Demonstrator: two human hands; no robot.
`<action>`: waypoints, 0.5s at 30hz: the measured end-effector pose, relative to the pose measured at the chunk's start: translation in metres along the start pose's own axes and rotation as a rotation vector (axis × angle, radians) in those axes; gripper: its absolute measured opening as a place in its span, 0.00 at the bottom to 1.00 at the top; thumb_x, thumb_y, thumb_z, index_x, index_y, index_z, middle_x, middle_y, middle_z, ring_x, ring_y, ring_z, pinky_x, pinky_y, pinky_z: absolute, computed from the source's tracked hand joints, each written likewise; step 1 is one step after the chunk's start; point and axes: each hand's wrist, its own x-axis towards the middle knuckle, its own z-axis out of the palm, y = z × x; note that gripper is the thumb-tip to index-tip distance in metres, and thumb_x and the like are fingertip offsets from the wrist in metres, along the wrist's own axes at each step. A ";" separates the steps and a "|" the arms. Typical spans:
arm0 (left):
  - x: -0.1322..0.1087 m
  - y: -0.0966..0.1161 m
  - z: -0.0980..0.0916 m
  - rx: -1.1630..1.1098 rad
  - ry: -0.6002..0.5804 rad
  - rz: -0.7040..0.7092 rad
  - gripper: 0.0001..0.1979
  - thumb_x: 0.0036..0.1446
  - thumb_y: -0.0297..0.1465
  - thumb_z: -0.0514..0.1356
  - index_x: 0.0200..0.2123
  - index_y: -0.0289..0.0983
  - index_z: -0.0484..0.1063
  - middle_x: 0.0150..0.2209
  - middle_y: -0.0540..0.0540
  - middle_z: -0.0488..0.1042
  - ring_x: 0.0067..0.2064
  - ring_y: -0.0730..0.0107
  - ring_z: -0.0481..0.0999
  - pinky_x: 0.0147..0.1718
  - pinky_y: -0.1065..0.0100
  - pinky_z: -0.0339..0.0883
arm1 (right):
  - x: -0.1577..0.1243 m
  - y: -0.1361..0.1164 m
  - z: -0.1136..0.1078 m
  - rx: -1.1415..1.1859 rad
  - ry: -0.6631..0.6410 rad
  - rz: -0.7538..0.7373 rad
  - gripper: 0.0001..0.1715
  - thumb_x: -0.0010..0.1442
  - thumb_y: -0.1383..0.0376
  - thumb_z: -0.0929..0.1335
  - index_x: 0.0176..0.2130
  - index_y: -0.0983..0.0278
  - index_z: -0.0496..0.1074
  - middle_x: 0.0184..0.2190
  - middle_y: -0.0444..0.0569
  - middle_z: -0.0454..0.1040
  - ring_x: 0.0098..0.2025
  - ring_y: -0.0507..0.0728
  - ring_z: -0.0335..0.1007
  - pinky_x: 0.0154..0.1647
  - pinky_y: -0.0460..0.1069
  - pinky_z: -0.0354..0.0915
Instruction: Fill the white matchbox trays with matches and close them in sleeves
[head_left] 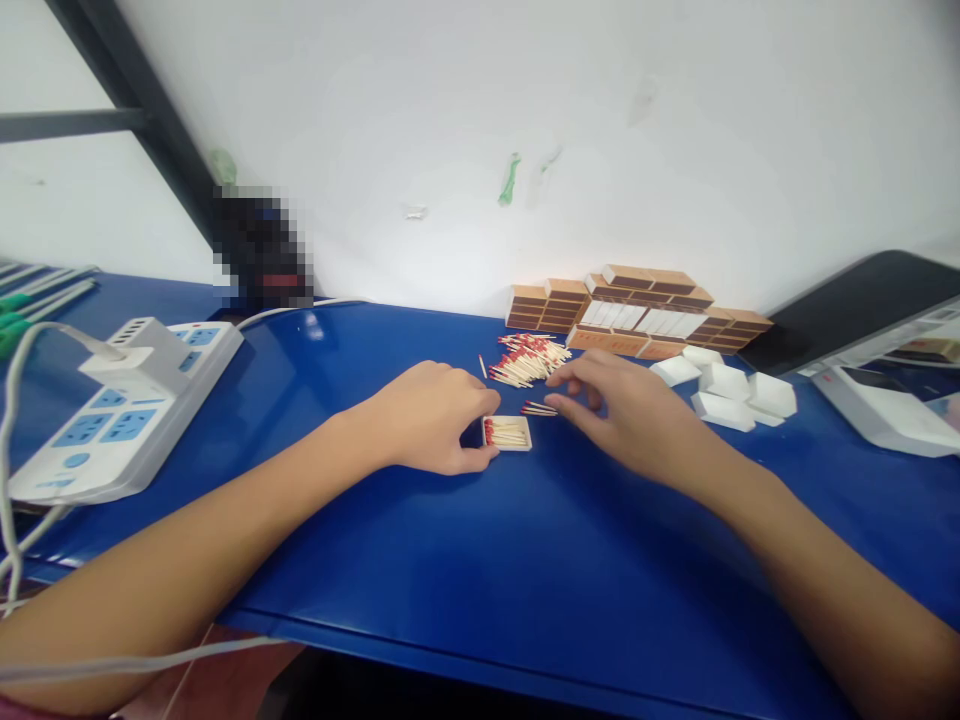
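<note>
My left hand [439, 415] is closed around the left end of a small white matchbox tray [529, 446], thumb at the near side and fingers at the far side. Red-headed matches [506, 432] lie in the tray, heads to the left. To its right, my right hand [626, 405] has thumb and forefinger close together at the stick ends of a few matches [538, 408], their heads pointing left. Just behind lies a loose pile of matches [531, 360], with a single match [482, 366] beside it on the left.
Stacked matchboxes [637, 310] line the wall on the blue table [480, 560]. Several white trays [724, 385] sit to the right, near a dark-screened device [870, 310]. A power strip [124, 420] with white cables stands at left, and green-handled tools [22, 310] lie behind it.
</note>
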 end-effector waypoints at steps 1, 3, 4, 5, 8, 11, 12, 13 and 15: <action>0.000 0.000 0.000 0.000 0.000 0.000 0.14 0.60 0.44 0.61 0.34 0.38 0.75 0.32 0.46 0.79 0.31 0.63 0.77 0.28 0.64 0.58 | 0.000 0.004 0.000 -0.006 -0.036 0.015 0.08 0.68 0.59 0.70 0.41 0.62 0.75 0.38 0.50 0.73 0.35 0.56 0.69 0.36 0.51 0.64; 0.000 0.000 0.000 0.001 -0.001 0.000 0.15 0.60 0.44 0.60 0.34 0.38 0.75 0.32 0.47 0.79 0.31 0.63 0.77 0.28 0.64 0.58 | 0.001 0.010 0.002 0.016 -0.128 0.054 0.10 0.68 0.57 0.70 0.40 0.61 0.76 0.38 0.50 0.74 0.34 0.57 0.69 0.35 0.51 0.64; 0.000 0.000 0.000 0.002 -0.003 0.001 0.15 0.60 0.45 0.61 0.34 0.38 0.75 0.32 0.46 0.79 0.31 0.63 0.77 0.28 0.64 0.57 | 0.002 0.011 0.004 0.036 -0.164 0.073 0.10 0.68 0.57 0.70 0.39 0.61 0.76 0.37 0.50 0.74 0.34 0.56 0.69 0.34 0.51 0.63; 0.000 0.001 0.001 0.002 -0.005 0.002 0.15 0.60 0.44 0.61 0.34 0.38 0.75 0.32 0.46 0.79 0.31 0.63 0.77 0.28 0.64 0.57 | 0.003 0.011 0.006 0.052 -0.184 0.088 0.10 0.68 0.57 0.69 0.38 0.61 0.75 0.36 0.49 0.74 0.34 0.56 0.69 0.34 0.51 0.63; 0.000 0.000 0.001 -0.002 -0.003 0.004 0.15 0.60 0.44 0.61 0.34 0.38 0.75 0.32 0.46 0.79 0.31 0.63 0.77 0.28 0.64 0.57 | 0.003 0.009 0.011 0.050 -0.188 0.102 0.09 0.70 0.61 0.67 0.36 0.61 0.73 0.36 0.50 0.74 0.35 0.57 0.70 0.36 0.51 0.64; 0.000 0.000 0.001 -0.007 -0.002 0.004 0.15 0.61 0.44 0.61 0.33 0.38 0.75 0.32 0.46 0.79 0.31 0.64 0.77 0.28 0.64 0.57 | 0.004 0.005 0.013 -0.008 -0.202 0.125 0.09 0.71 0.64 0.65 0.36 0.61 0.71 0.39 0.51 0.74 0.37 0.58 0.71 0.38 0.52 0.64; 0.000 0.000 0.001 -0.007 -0.002 0.005 0.15 0.60 0.44 0.61 0.33 0.38 0.75 0.32 0.46 0.79 0.31 0.64 0.77 0.28 0.64 0.57 | 0.004 0.004 0.013 -0.024 -0.215 0.138 0.09 0.71 0.64 0.64 0.37 0.62 0.70 0.39 0.51 0.74 0.37 0.58 0.72 0.38 0.52 0.64; 0.000 0.000 0.001 -0.006 0.000 0.005 0.15 0.60 0.44 0.61 0.33 0.38 0.75 0.32 0.46 0.79 0.31 0.64 0.77 0.28 0.65 0.57 | 0.004 0.003 0.013 -0.036 -0.228 0.152 0.09 0.71 0.65 0.64 0.37 0.62 0.70 0.40 0.51 0.74 0.37 0.58 0.72 0.38 0.52 0.64; 0.000 0.000 0.000 -0.004 -0.001 0.002 0.15 0.60 0.44 0.61 0.34 0.38 0.75 0.32 0.46 0.79 0.31 0.64 0.77 0.28 0.65 0.56 | 0.004 0.001 0.012 -0.054 -0.250 0.169 0.09 0.71 0.64 0.64 0.37 0.62 0.70 0.40 0.51 0.73 0.37 0.58 0.72 0.38 0.52 0.65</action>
